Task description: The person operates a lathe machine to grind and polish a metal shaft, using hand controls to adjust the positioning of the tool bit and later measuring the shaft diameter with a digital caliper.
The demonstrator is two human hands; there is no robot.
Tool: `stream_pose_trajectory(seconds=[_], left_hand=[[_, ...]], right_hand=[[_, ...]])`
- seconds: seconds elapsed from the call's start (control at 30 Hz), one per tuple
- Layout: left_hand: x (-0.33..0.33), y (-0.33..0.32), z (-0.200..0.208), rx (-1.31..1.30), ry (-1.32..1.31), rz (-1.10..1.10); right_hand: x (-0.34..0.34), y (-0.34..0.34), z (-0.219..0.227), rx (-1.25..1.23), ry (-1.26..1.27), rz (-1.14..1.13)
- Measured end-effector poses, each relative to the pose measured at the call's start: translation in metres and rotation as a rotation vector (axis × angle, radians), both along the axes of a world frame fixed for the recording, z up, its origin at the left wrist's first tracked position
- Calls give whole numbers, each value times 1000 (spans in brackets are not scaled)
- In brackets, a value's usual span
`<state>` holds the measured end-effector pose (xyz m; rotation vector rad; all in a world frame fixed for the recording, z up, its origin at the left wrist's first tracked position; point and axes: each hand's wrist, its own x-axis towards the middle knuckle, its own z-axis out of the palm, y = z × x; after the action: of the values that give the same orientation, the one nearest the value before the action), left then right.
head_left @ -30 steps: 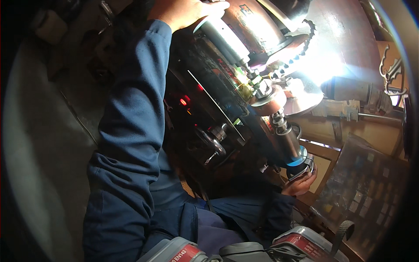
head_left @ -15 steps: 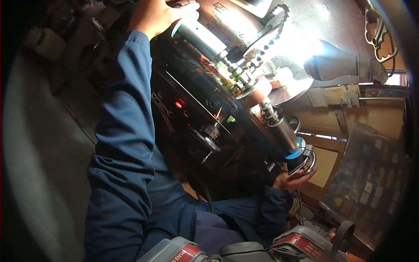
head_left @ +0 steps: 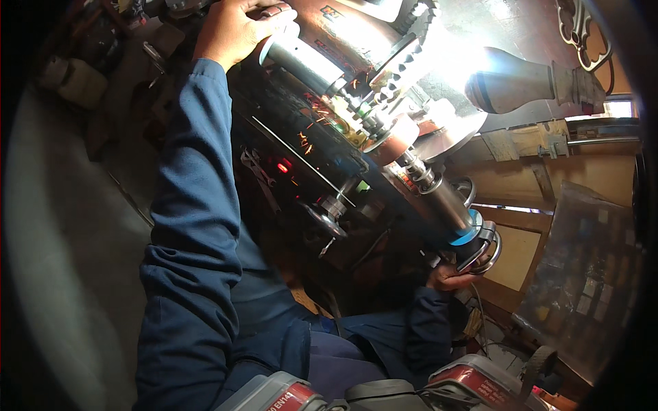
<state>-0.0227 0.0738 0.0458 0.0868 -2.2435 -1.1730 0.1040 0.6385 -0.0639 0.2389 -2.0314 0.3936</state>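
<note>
My left hand (head_left: 233,33) is closed with curled fingers over the upper end of a shiny metal cylinder (head_left: 303,63) on a grinding machine. Further down the same line, a toothed metal workpiece (head_left: 373,123) sits beside a reddish-brown round wheel (head_left: 395,140). Orange sparks (head_left: 305,142) fly off to the left of it. At the lower right end, a second metal cylinder (head_left: 449,211) with a blue ring (head_left: 467,229) carries a bent metal handle (head_left: 489,252). My right hand (head_left: 450,277) is wrapped under that handle, its fingers partly hidden.
A bright lamp with a pale conical body (head_left: 514,82) glares over the machine. A handwheel (head_left: 323,218) sticks out toward me beside a thin rod (head_left: 288,151). Spanners (head_left: 260,178) lie in shadow. A clear plastic sheet (head_left: 582,274) hangs at right; respirator filters (head_left: 473,380) edge the bottom.
The view has shifted a little, so the machine and lamp appear further left. Sparks now scatter more widely. My right hand's fingers show less around the handle; both hands stay at their places.
</note>
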Motion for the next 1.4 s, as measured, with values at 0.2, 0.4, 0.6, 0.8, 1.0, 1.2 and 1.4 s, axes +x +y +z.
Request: stream_pose_trajectory(seconds=[0.2,0.4,0.6,0.8,1.0,1.2,1.4], left_hand=[[-3,4,1,-66,-10,20],[-3,4,2,-63,-52,5],[-6,-4,-7,-23,-55,-12],[2,2,-9,-98,92,-41],[-6,-2,-24,-43,105,38],[-5,2,-19,26,86,15],[-12,8,-19,132,46,-3]], right_hand=[[-1,10,-3,-16,-146,10],[0,11,-26,-528,-319,115],[-13,51,-69,-458,-66,-198],[-15,35,-43,-192,-91,-50],[-23,21,-20,-64,-106,10],[-24,12,-3,1,-128,55],[-18,11,12,59,-154,93]])
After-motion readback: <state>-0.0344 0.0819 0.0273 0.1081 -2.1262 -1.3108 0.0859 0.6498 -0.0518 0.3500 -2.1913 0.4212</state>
